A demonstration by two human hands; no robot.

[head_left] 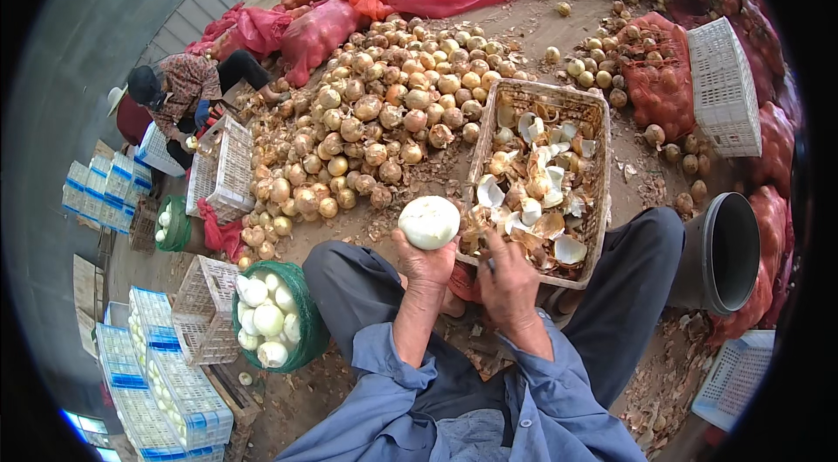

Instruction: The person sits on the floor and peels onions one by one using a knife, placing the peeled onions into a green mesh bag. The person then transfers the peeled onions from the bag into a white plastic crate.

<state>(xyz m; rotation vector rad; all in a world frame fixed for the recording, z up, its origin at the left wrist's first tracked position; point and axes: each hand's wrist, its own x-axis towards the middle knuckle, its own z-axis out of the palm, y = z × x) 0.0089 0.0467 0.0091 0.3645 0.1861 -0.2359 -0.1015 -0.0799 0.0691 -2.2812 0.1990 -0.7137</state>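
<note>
A peeled white onion (429, 222) rests in my left hand (424, 265), which holds it up from below between my knees. To its right, my right hand (510, 275) is curled with the index finger extended, by the near left corner of a plastic crate (605, 154). Something thin, perhaps a small blade, seems to be at its fingertips, but it is too blurred to tell. Onion skins (543, 183) and peeled outer layers lie in the crate. Beyond my left knee stands a green-lined bucket (317, 324) filled with peeled onions (268, 319).
A big heap of unpeeled onions (366, 108) spreads ahead. Red mesh sacks (661, 82) line the right and back. A dark bucket (733, 252) stands beside my right knee. Stacked crates (190, 396) of peeled onions are at left. Another person (183, 85) works at upper left.
</note>
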